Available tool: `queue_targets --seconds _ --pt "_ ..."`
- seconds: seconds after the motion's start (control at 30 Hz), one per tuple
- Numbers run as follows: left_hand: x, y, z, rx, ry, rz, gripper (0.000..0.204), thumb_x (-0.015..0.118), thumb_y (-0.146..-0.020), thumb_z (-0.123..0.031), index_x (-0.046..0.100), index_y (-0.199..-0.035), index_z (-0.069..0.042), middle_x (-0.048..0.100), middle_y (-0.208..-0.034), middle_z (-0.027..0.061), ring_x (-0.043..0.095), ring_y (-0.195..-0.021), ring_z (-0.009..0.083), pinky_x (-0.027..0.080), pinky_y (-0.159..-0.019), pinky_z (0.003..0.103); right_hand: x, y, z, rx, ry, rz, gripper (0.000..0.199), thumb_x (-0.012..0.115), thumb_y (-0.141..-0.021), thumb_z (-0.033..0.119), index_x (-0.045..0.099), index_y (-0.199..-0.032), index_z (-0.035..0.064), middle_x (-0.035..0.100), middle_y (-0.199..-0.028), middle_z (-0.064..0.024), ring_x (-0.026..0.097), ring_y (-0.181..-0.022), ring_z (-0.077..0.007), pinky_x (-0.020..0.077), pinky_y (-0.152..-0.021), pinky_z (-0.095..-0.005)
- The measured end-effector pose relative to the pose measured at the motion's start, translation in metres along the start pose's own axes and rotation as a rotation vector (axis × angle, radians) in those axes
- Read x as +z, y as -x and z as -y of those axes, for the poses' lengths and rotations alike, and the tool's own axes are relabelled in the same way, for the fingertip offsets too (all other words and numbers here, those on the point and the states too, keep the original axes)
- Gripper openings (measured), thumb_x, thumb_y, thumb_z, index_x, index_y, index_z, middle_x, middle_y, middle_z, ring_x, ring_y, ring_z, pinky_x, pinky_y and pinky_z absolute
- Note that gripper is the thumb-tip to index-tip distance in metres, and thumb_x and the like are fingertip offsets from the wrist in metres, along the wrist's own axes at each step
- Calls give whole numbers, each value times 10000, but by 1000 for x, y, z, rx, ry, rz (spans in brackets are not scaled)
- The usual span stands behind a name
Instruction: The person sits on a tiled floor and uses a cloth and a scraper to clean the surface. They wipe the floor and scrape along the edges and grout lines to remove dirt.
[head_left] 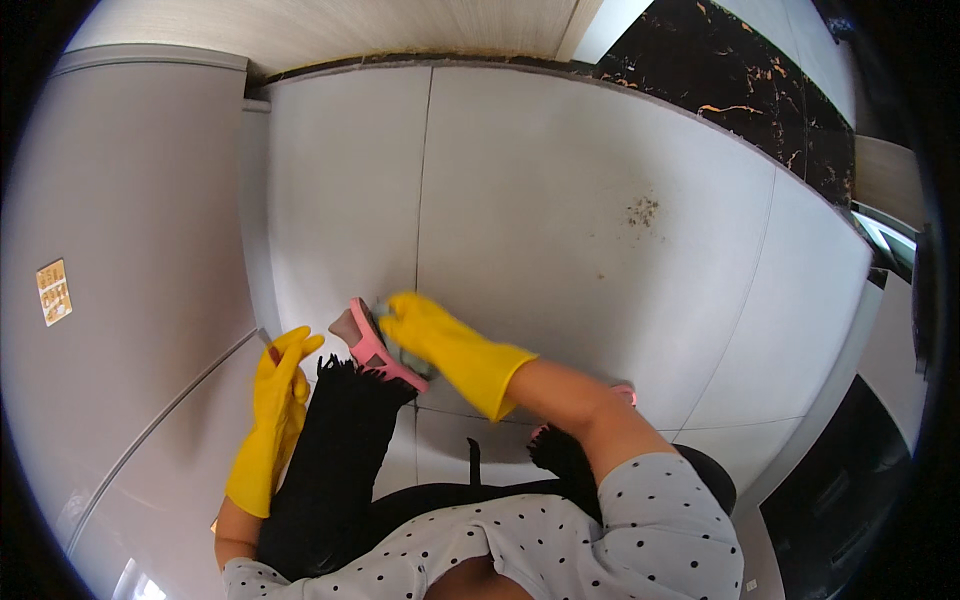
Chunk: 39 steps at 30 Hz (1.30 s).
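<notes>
My left hand [278, 385], in a yellow rubber glove, is beside the grey cabinet front. It is closed around a small thin tool [269, 346] with a greyish flat end and a reddish-brown part by the fingers; most of it is hidden. My right hand [415, 325], in a matching glove, presses down by my foot. Its fingers are closed on a grey-green cloth [408, 362], which bunches along the outer side of the pink sandal [368, 350] on the pale tiled floor [530, 220].
A patch of brown crumbs [642, 212] lies on the tiles ahead to the right, with a smaller speck nearer. Glossy grey panels [150, 200] stand at my left. A wooden panel [420, 28] and a black marbled strip [735, 90] bound the floor's far side.
</notes>
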<state>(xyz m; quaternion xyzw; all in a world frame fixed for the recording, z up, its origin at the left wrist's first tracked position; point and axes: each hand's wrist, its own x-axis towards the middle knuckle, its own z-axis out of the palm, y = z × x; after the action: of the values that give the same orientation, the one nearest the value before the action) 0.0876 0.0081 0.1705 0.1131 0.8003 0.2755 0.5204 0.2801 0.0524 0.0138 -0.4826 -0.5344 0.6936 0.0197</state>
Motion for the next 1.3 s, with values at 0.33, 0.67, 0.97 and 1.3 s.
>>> queue_targets --seconds 0.33,0.67,0.97,1.3 --pt "14 -19 20 214 -438 108 490 796 -790 -278 570 -1149 -31 598 -997 10 467 -740 53 397 -668 226 14 34 -30 -94 170 197 356 577 -903 281 594 -1210 103 622 -1177 -191 572 -1102 -387 459 -922 -466" --pt "28 -64 -3 31 -608 54 553 802 -779 -412 506 -1033 -20 563 -889 25 495 -766 103 418 -661 250 35 22 -41 -191 181 172 313 587 -873 221 620 -1164 112 662 -1074 -178 617 -999 -393 488 -872 -453" --pt "23 -89 -9 -111 -540 172 338 761 -834 -206 453 -900 -82 580 -847 46 396 -545 76 325 -480 231 36 27 -8 -179 53 -9 308 584 -869 210 616 -1161 119 660 -1019 -177 616 -971 -413 502 -801 -469" --pt "10 -70 1 -35 -424 92 278 654 -905 -203 433 -958 -44 659 -1108 109 431 -516 78 360 -452 230 -84 38 -27 37 202 232 288 607 -853 200 639 -1124 107 682 -1033 -162 643 -980 -370 509 -821 -460"
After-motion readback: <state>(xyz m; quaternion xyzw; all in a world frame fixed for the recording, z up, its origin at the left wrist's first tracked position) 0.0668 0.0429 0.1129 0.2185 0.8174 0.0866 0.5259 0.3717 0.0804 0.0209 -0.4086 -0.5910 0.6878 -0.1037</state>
